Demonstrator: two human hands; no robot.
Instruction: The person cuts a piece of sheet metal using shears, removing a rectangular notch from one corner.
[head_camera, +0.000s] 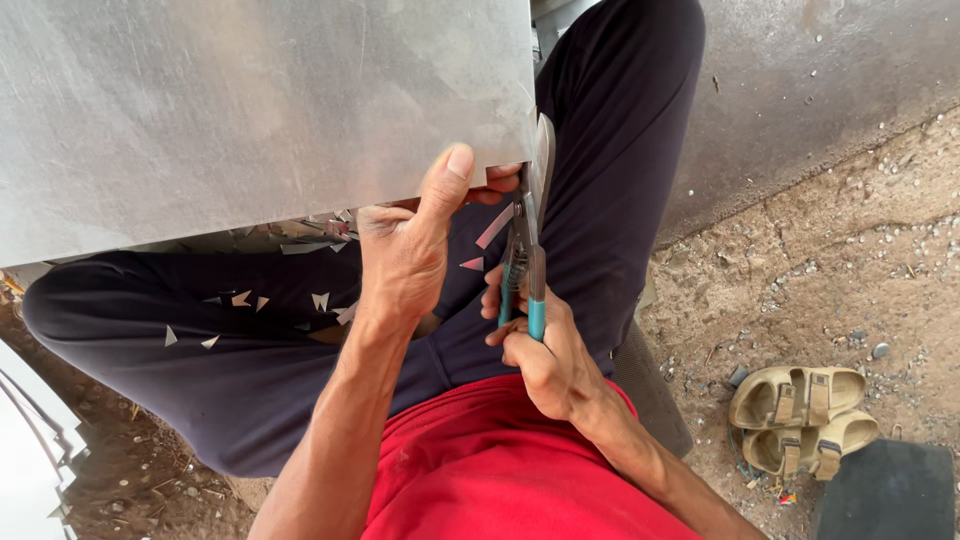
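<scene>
A large grey metal sheet (240, 110) fills the upper left, resting over my crossed legs in dark trousers. My left hand (405, 245) grips its near edge, thumb pressed on top, fingers underneath. My right hand (540, 350) is closed around the teal handles of metal snips (527, 250), whose blades sit at the sheet's right corner edge. Small triangular metal offcuts (240, 298) lie scattered on my left thigh.
A pair of tan sandals (800, 415) lies on the gravelly dirt at the right, beside a dark flat object (885, 490). Another grey sheet (830, 90) covers the upper right. A jagged cut metal piece (35, 450) sits at the lower left.
</scene>
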